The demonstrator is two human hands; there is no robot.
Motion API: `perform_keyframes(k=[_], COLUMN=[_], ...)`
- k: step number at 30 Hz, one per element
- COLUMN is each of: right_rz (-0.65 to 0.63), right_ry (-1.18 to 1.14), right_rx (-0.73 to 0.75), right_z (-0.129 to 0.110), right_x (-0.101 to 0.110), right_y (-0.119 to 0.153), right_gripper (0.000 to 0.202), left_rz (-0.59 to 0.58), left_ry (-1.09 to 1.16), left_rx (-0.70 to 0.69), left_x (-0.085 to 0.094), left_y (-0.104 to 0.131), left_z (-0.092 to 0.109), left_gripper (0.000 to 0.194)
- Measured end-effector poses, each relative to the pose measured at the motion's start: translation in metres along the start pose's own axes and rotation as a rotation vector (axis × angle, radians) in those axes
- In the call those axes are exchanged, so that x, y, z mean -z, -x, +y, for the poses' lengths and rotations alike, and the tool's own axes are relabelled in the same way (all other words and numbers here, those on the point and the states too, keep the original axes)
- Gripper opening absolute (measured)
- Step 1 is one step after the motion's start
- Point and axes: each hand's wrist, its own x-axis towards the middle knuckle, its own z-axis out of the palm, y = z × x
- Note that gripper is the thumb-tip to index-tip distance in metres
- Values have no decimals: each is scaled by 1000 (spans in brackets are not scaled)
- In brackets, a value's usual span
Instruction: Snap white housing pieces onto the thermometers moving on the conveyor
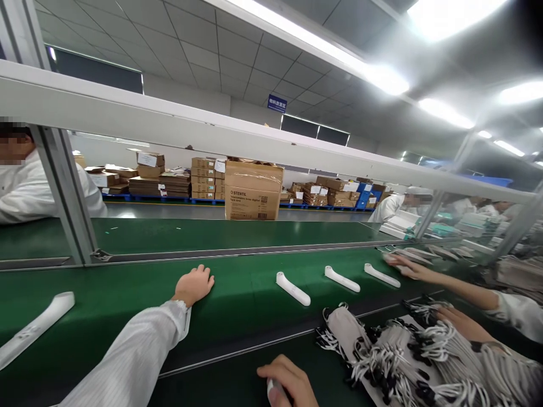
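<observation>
Hands [195,287] sit apart — right [294,380] grips whitish piece [270,386].

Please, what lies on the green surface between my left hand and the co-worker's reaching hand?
In the head view, three white elongated pieces lie there in a row on the green surface.

The person is wearing a loose white left sleeve [131,350] with faint fine stripes. A ruffled white cuff [182,319] is finishing its end.
</observation>
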Motion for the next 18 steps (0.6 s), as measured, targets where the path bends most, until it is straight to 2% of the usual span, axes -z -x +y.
perform_keyframes(k=[4,6,8,10,13,15,18], right_rz=[38,79,135,190,244,247,225], right_ry=[-92,-109,-126,-144,-151,-131,-67], right_rx=[-45,-80,-110,-159,-265,-308,-311], right_z=[-5,-4,1,9,23,31,39], right_x=[-2,-9,-21,-36,-62,-77,-90], right_y=[-34,-54,-76,-99,-129,-143,-153], right_gripper=[32,31,30,28,28,27,24], left_rz=[-13,-17,4,47,114,139,152], left_ry=[264,406,536,665,815,830,787], left_rx=[226,370,445,424,247,127,120], left_x=[-1,0,-2,-7,-17,-22,-23], left_y=[2,4,8,13,19,21,19], left_z=[1,2,2,1,0,3,12], left_gripper=[37,30,25,21,16,15,15])
